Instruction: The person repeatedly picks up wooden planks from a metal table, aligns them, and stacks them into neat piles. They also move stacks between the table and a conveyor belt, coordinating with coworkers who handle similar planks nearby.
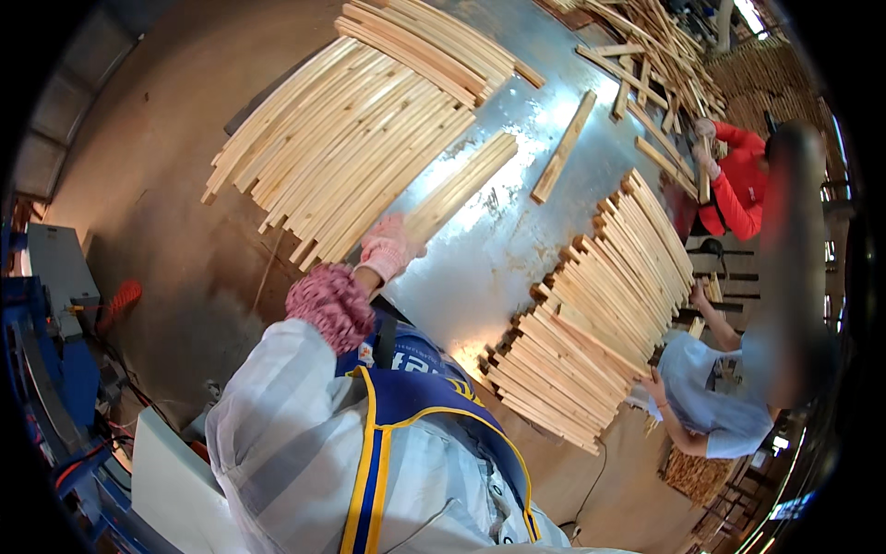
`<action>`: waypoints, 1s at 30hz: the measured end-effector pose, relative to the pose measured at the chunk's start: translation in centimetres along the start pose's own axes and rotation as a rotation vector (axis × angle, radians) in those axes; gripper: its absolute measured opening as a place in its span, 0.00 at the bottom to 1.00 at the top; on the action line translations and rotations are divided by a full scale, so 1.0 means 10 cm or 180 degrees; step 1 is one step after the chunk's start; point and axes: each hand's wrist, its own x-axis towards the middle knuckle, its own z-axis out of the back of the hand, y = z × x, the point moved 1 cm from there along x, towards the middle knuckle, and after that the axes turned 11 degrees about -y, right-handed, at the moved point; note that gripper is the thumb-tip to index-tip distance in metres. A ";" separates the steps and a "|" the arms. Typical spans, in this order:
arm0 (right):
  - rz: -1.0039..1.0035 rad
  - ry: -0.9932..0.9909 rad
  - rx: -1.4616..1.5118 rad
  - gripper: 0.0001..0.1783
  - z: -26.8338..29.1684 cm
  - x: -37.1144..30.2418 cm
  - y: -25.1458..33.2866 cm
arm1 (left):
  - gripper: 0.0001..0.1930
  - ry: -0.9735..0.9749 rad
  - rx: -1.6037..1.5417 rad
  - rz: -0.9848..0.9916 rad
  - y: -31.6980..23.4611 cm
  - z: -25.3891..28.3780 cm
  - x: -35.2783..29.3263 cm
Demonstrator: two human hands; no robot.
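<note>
My left hand (pixel 389 247), in a pale pink knitted glove with a dark pink oversleeve at the wrist, reaches over a shiny metal table (pixel 443 286). Its fingers close round the near end of a few light wooden strips (pixel 466 185) lying side by side. Just left of them spreads a wide row of wooden strips (pixel 346 148), with a second stack (pixel 434 46) across its far end. One single strip (pixel 564 148) lies apart to the right. My right hand is out of view.
On the right, a person in a grey shirt (pixel 706 392) touches a long row of strips (pixel 591 319). Farther back, a person in red (pixel 743 180) holds a piece of wood beside a loose pile (pixel 664 55). Blue machinery (pixel 69 379) stands at the left.
</note>
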 end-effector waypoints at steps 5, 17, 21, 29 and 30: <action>0.0481 -0.0200 0.0024 0.25 0.26 0.17 0.61 | 0.45 -0.0240 0.0254 -0.0261 0.64 0.71 0.22; -0.0936 0.0104 -0.0305 0.27 0.65 0.31 1.53 | 0.46 -0.1252 0.1271 0.0946 1.86 1.75 1.28; -0.1180 0.0175 -0.0425 0.26 0.76 0.22 1.65 | 0.54 -0.1098 0.1362 0.0943 1.83 1.87 1.45; -0.1850 0.0519 -0.0307 0.31 0.83 0.13 2.02 | 0.63 -0.0605 0.1599 0.0681 1.52 2.00 2.09; -0.1935 0.0454 -0.0384 0.31 0.83 0.14 2.06 | 0.63 -0.0480 0.1414 0.0680 1.52 2.01 2.12</action>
